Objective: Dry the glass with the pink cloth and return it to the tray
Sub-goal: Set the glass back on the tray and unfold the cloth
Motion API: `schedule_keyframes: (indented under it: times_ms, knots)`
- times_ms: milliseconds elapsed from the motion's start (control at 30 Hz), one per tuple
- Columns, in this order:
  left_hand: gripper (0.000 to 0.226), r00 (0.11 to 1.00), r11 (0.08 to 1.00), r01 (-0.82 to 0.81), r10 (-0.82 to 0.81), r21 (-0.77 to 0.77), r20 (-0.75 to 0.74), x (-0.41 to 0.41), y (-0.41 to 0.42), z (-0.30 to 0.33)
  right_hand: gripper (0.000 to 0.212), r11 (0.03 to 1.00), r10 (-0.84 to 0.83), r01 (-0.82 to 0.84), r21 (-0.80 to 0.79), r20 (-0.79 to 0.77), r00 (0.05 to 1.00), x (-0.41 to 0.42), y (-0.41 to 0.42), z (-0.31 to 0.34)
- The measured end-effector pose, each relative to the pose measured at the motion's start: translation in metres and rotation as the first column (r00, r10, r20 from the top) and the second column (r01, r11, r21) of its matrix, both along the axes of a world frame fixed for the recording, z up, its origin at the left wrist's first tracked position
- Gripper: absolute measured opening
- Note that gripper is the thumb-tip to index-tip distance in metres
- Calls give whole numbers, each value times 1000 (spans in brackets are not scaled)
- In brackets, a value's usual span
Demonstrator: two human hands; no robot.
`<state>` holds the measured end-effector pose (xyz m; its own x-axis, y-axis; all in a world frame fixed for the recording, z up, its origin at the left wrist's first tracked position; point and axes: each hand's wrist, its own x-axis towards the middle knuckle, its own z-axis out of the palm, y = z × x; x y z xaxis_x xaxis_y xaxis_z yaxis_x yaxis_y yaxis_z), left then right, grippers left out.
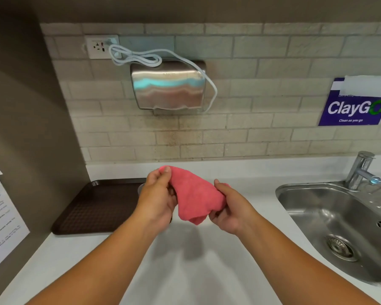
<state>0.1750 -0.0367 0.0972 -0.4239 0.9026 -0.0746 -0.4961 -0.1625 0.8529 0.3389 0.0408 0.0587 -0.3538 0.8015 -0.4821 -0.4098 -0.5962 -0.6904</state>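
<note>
Drying step judged in hand, cloth work over white tabletop [207, 271] | brown tray [97, 208] far left, apart | pink cloth [196, 199] bunched between left hand [156, 201] and right hand [231, 210], fingers of both closed on it | glass: only a grey rim behind left hand, uncertain | next: confirm glass dry, set it upright in tray.

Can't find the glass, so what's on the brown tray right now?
The tray looks bare where visible. Its right edge is covered by the left hand and pink cloth; a glass there cannot be confirmed.
</note>
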Motion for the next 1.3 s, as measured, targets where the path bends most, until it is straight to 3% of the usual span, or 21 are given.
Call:
schedule_keyframes:
  times_ms: [100,167,200,300,400,600,800,900,967,1033,1100,1200,1300]
  knots:
    - [75,990,990,138,-138,12,-33,6,-8,-16,22,999,-11,9,-43,-55,998,-1,1,3]
    - [108,968,982,189,-189,-21,-166,12,-14,-29,32,999,-18,14,-47,-84,996,-4,2,3]
    - [113,953,981,190,-195,-40,-233,15,-15,-35,37,999,-25,21,-47,-92,995,-4,2,3]
    - [98,915,984,161,-178,-79,-363,17,-12,-32,40,999,-18,14,-40,-82,996,-4,2,1]
    - [80,893,993,98,-118,-69,-434,11,-4,-17,27,999,37,-37,22,27,999,2,1,-2]
    - [80,910,976,206,-218,-71,-352,8,24,13,55,945,106,-210,253,369,923,23,8,-7]
    - [88,927,960,243,-272,-141,-258,6,49,24,86,860,255,-305,410,173,951,38,25,-3]
    - [90,940,953,261,-287,-151,-184,-2,52,23,72,797,382,-389,462,114,917,44,33,-2]
    - [93,948,952,266,-286,-148,-137,-8,53,23,66,736,406,-452,505,206,891,43,36,1]
    - [97,944,948,253,-286,-192,-164,-15,56,21,62,674,318,-489,554,381,868,38,41,7]
    - [99,931,934,230,-293,-274,-217,-24,60,20,41,631,194,-494,598,496,847,36,47,16]
    - [102,911,913,195,-303,-358,-278,-39,69,17,15,585,50,-521,621,613,788,35,52,25]
    - [92,895,918,167,-295,-360,-336,-47,81,11,12,580,-64,-512,633,662,747,30,58,28]
